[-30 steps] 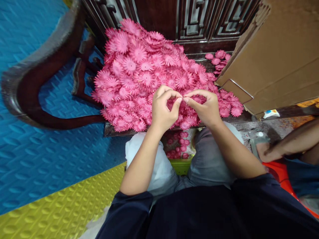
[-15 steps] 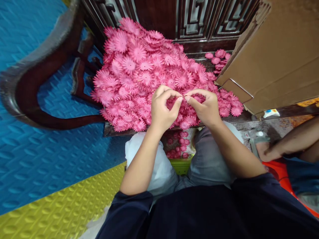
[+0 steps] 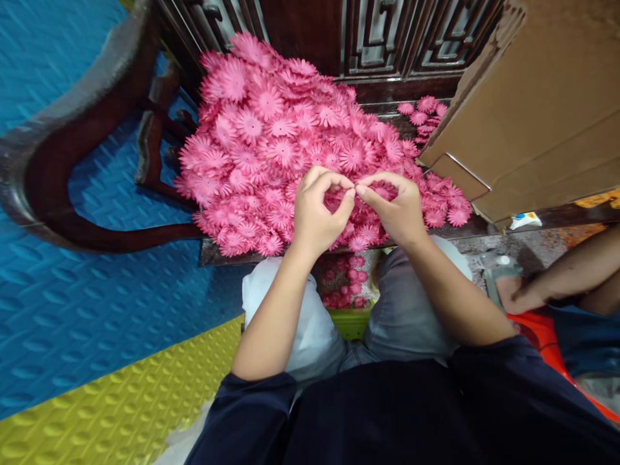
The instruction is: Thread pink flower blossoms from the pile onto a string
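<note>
Both hands meet over the front of the flower pile point(image 3: 290, 148). Left hand point(image 3: 317, 216) and right hand point(image 3: 397, 210) curl inward, thumb and forefinger tips touching at the middle. They look pressed together on something small and pink; the piece itself is mostly hidden behind the fingertips point(image 3: 349, 194), so I can't tell its exact shape. Likely one flower from the heap, held up close so both pinches can work the same small spot.

Pile: pink paper-like flowers, heaped loose on the dark wooden seat point(image 3: 213, 253) of a carved chair, stacked high against the chair back point(image 3: 372, 39). Heap sits right at knee edge, so each hand is just above it.

Containers:
- Green bin point(image 3: 356, 321) on the floor between the knees, only partly visible, holds more pink flowers point(image 3: 346, 284).
- Cardboard box point(image 3: 542, 110) leans at right, touching the pile's edge; inside not visible.
- A few stray flowers point(image 3: 423, 110) lie behind the box corner.

Another person's arm point(image 3: 557, 281) shows at far right, apart from the pile. Floor is blue and yellow foam mat point(image 3: 97, 310).
</note>
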A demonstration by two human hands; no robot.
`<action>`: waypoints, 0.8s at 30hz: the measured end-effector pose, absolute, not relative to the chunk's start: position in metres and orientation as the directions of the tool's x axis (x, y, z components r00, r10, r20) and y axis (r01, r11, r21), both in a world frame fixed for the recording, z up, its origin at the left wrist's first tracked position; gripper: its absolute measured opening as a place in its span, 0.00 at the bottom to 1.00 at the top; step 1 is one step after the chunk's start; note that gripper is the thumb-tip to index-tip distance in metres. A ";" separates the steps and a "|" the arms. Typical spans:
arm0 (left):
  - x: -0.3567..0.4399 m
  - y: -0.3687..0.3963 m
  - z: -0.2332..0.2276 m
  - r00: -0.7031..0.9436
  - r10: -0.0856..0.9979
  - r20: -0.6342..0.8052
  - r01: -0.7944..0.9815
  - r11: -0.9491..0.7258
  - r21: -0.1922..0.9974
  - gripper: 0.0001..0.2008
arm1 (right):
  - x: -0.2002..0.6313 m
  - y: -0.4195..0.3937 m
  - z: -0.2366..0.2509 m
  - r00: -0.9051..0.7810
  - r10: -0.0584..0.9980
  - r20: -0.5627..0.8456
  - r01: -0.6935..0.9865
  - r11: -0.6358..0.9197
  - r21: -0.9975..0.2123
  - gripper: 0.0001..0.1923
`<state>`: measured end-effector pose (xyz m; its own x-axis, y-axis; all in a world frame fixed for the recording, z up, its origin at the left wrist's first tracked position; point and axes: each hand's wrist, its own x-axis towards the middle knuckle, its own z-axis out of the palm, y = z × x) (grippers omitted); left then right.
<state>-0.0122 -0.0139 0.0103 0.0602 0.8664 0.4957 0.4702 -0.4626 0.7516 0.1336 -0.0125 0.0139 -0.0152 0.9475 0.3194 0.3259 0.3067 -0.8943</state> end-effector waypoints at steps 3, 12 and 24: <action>-0.011 -0.013 0.009 0.042 0.879 0.474 0.407 -0.448 0.796 0.02 | 0.134 -0.012 0.014 -0.028 0.946 0.322 0.333 0.312 -0.890 0.04; -0.017 -0.013 0.010 0.111 0.948 0.297 0.244 -0.316 0.917 0.02 | 0.135 -0.013 0.011 -0.104 0.925 0.366 0.371 0.377 -0.849 0.03; -0.019 -0.009 0.007 0.137 0.978 0.157 0.156 -0.178 0.972 0.01 | 0.140 -0.016 0.009 -0.197 0.884 0.425 0.514 0.462 -0.723 0.05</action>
